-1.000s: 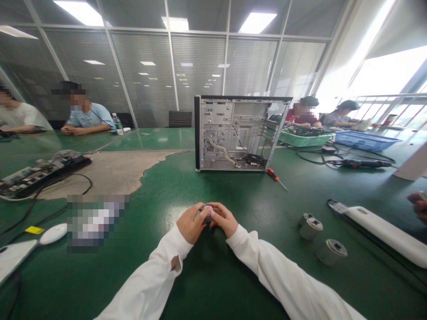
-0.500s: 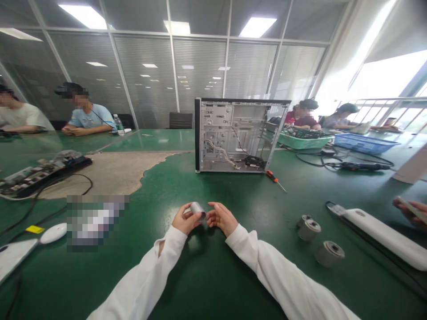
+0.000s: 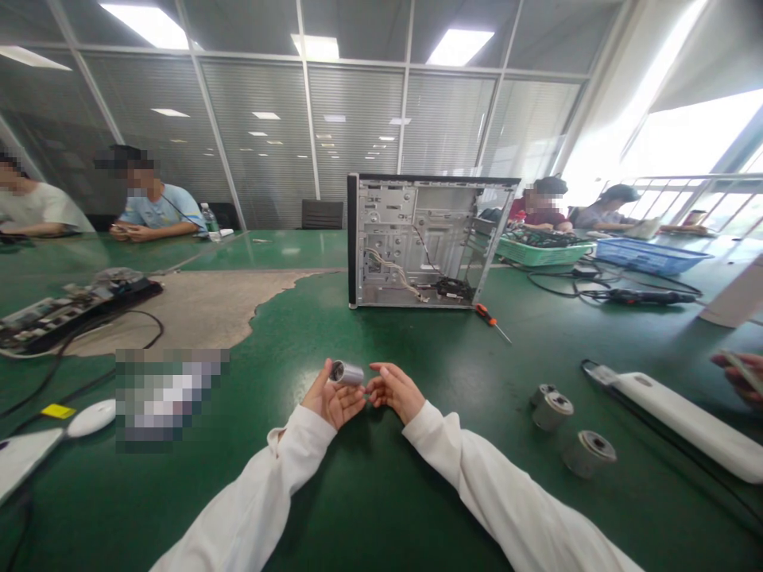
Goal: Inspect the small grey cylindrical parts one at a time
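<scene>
A silvery metal cylinder [image 3: 348, 372] lies on its side in my left hand [image 3: 335, 402], which is turned palm up, its thumb against the near end. The left end of the cylinder shows a dark, recessed face. My right hand [image 3: 396, 391] hovers just to the right, fingers loosely bent and apart, with nothing visible in it. Its fingertips come close to my left fingers; whether they touch I cannot tell. On the table to the right stand more metal cylinders, one [image 3: 553, 411] with a smaller one behind it, and another [image 3: 589, 454] nearer me.
Ahead stands an open computer case [image 3: 429, 238], with an orange-handled screwdriver [image 3: 489, 316] at its foot. Green [image 3: 548, 253] and blue [image 3: 652, 256] baskets sit back right. A white elongated device [image 3: 685, 421] lies right, near another person's hand [image 3: 739, 373]. Circuit boards [image 3: 77, 310] lie left.
My left hand has rolled palm up and its fingers have opened out. The cylinder has turned so its recessed end faces left. My right hand has hardly moved.
</scene>
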Motion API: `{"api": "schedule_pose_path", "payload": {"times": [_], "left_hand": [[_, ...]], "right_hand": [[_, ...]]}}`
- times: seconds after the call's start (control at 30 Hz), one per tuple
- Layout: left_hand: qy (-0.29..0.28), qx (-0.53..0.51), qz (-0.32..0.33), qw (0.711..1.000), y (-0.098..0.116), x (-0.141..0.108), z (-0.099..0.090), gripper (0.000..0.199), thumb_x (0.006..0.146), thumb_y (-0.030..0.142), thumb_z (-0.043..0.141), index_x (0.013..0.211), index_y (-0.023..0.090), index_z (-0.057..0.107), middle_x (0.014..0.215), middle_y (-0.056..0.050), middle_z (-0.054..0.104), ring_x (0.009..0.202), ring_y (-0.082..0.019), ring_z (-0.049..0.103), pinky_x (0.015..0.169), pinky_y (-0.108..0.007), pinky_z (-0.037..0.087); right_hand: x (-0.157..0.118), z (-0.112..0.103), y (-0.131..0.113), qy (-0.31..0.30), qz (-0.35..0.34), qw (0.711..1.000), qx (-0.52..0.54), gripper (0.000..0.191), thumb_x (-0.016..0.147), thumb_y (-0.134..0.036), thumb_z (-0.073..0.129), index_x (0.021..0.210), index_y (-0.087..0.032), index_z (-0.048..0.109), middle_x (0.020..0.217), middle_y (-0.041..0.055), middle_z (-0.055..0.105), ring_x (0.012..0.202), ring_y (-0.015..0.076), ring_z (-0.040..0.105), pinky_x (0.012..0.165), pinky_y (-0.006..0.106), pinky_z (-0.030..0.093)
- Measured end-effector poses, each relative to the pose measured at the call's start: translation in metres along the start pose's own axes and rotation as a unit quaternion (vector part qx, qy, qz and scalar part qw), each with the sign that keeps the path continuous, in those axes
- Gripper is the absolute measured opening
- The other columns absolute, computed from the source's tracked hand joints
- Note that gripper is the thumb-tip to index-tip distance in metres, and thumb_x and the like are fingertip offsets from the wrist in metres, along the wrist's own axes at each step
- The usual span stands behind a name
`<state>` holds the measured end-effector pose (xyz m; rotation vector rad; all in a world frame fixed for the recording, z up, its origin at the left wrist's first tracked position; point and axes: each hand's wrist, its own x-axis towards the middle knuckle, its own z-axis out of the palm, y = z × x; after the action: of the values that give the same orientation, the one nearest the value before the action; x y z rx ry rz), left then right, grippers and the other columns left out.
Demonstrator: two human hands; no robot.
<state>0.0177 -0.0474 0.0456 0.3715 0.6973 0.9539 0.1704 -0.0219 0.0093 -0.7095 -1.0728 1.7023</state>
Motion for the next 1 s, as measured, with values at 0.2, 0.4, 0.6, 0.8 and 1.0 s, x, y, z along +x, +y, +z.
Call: {"api": "schedule_pose_path", "payload": {"times": [0.2, 0.4, 0.6, 0.8, 1.0], "left_hand": [[0.004, 0.14, 0.136, 0.981, -0.007, 0.006, -0.006, 0.048, 0.061, 0.042, 0.061, 0.093, 0.009, 0.047, 0.071, -0.006, 0.06, 0.061, -0.014, 0.06, 0.066, -0.028, 0.048], [0.082, 0.5, 0.396, 0.766, -0.018, 0.007, -0.009, 0.071, 0.048, 0.026, 0.07, 0.109, 0.019, 0.033, 0.093, -0.006, 0.05, 0.071, -0.016, 0.058, 0.066, -0.033, 0.048], [0.022, 0.649, 0.501, 0.572, -0.013, 0.002, -0.01, 0.053, 0.061, 0.024, 0.06, 0.108, 0.016, 0.038, 0.104, -0.012, 0.047, 0.095, -0.022, 0.048, 0.08, -0.035, 0.042], [0.029, 0.591, 0.505, 0.629, -0.023, -0.003, -0.001, 0.028, 0.067, 0.024, 0.053, 0.095, 0.019, 0.052, 0.105, -0.011, 0.049, 0.102, -0.022, 0.043, 0.089, -0.035, 0.034], [0.007, 0.629, 0.448, 0.635, -0.017, -0.004, -0.003, 0.02, 0.07, 0.027, 0.052, 0.089, 0.024, 0.059, 0.107, -0.008, 0.053, 0.1, -0.021, 0.046, 0.089, -0.034, 0.034]], "right_hand": [[0.002, -0.001, 0.002, -0.001, 0.001, 1.0, -0.005, 0.04, 0.065, -0.047, 0.054, 0.09, -0.017, 0.046, 0.059, 0.001, 0.059, 0.047, 0.0097, 0.054, 0.044, 0.021, 0.039], [0.0, -0.002, 0.004, -0.004, -0.03, 0.999, -0.022, 0.037, 0.063, -0.044, 0.057, 0.089, -0.018, 0.05, 0.066, 0.0005, 0.056, 0.052, 0.0095, 0.052, 0.044, 0.021, 0.04], [-0.01, 0.004, 0.003, -0.034, -0.11, 0.981, -0.156, 0.045, 0.056, -0.023, 0.067, 0.097, -0.021, 0.047, 0.088, 0.0034, 0.053, 0.078, 0.0138, 0.052, 0.062, 0.026, 0.043], [-0.015, 0.009, 0.001, -0.058, -0.063, 0.991, -0.1, 0.058, 0.056, -0.023, 0.067, 0.106, -0.024, 0.038, 0.089, 0.0019, 0.053, 0.069, 0.0115, 0.055, 0.065, 0.028, 0.044], [-0.015, 0.012, 0.001, -0.115, -0.045, 0.992, -0.018, 0.053, 0.057, -0.028, 0.067, 0.102, -0.022, 0.04, 0.084, 0.0014, 0.058, 0.066, 0.0108, 0.056, 0.056, 0.024, 0.045]]}}
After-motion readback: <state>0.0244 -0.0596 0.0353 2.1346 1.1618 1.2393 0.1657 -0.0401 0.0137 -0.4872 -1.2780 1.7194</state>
